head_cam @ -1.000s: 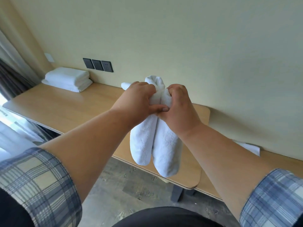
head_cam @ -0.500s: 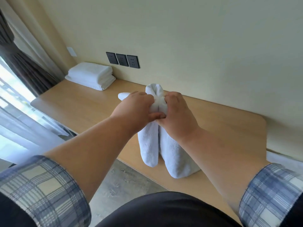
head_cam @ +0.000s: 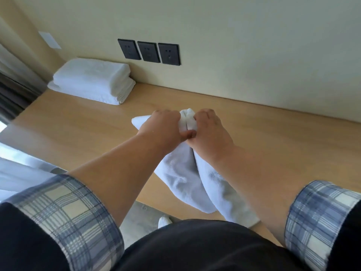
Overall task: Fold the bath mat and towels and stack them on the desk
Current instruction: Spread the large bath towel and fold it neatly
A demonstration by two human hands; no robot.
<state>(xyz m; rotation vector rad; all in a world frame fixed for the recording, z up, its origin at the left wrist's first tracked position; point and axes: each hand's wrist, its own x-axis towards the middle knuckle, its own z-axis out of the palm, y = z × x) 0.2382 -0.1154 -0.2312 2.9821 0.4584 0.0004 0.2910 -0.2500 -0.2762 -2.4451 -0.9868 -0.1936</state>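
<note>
We hold the towel (head_cam: 181, 178) doubled over the tabletop (head_cam: 273, 143), well right of the stack (head_cam: 91, 81) and nearer us. Our left hand (head_cam: 162, 130) and right hand (head_cam: 211, 133) clench its top fold side by side, likely so the halves hang even before we lay it down.

The towel (head_cam: 183, 178) is plain white (shaded faintly blue-grey in its folds), and the stack (head_cam: 91, 81) is the same white. The desk (head_cam: 78, 124) is pale honey wood with faint grain. The wall (head_cam: 234, 45) is cream-yellow, and its three sockets (head_cam: 148, 51) are charcoal. The sleeves (head_cam: 64, 212) are plaid in blue, grey and cream. The floor (head_cam: 140, 216) is mottled grey, and the curtain (head_cam: 11, 90) is dark brown-grey.
</note>
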